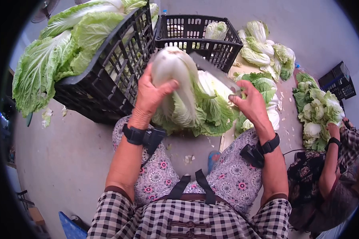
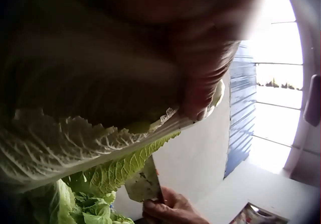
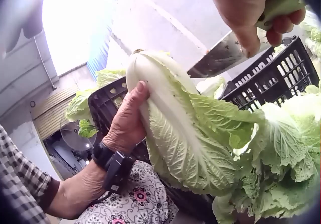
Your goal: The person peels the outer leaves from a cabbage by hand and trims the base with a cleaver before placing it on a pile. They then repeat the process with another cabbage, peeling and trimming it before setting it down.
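Note:
My left hand grips a napa cabbage near its white base, thumb across the front. The base points up, and the green leaf ends hang down in front of my knees. To the right, my right hand holds a kitchen knife by its handle. Its broad blade reaches toward the cabbage's base, behind it in the right wrist view. Below the blade, more leafy cabbage shows beside the held one. In the left wrist view, my left hand is dark and covers much of the cabbage.
A black crate heaped with cabbages stands close on my left; another black crate is ahead. Cabbages lie on the floor at the right among leaf scraps. Another person sits at my right by a cabbage pile.

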`<action>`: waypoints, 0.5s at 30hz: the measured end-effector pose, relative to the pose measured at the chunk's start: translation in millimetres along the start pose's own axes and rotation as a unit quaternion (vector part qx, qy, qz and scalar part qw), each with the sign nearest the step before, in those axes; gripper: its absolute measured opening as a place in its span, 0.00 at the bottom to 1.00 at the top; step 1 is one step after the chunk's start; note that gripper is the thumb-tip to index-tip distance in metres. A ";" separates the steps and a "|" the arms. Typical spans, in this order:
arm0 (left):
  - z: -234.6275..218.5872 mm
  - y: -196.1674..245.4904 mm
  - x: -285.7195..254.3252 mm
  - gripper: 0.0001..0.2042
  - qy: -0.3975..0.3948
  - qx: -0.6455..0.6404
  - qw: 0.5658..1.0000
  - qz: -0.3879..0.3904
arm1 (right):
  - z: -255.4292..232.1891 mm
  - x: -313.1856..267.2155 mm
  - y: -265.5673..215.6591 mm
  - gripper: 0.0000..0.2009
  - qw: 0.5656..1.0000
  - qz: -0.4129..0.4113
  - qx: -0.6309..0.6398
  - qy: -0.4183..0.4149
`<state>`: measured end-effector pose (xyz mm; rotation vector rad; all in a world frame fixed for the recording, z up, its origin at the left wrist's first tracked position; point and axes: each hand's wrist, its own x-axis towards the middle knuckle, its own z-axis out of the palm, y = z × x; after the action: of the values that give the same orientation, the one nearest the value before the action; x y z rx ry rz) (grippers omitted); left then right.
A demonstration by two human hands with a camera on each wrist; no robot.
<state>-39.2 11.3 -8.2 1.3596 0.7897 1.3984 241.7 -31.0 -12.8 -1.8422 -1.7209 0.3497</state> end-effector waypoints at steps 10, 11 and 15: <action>2.1 5.9 -4.7 0.32 -0.086 -0.120 0.985 -0.094 | -3.4 0.9 -20.7 0.21 0.932 0.091 0.347 -0.044; -0.5 6.9 -5.4 0.32 -0.089 -0.137 0.981 -0.107 | -1.4 0.1 -20.9 0.21 0.938 0.090 0.332 -0.041; -14.9 16.6 -4.2 0.30 -0.079 -0.155 0.980 -0.098 | 2.9 1.0 -9.7 0.20 0.943 0.105 0.308 -0.063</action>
<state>-57.6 5.1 3.6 1.1029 0.5571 1.1860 232.3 -29.4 -9.3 -1.5466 -1.2816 0.9898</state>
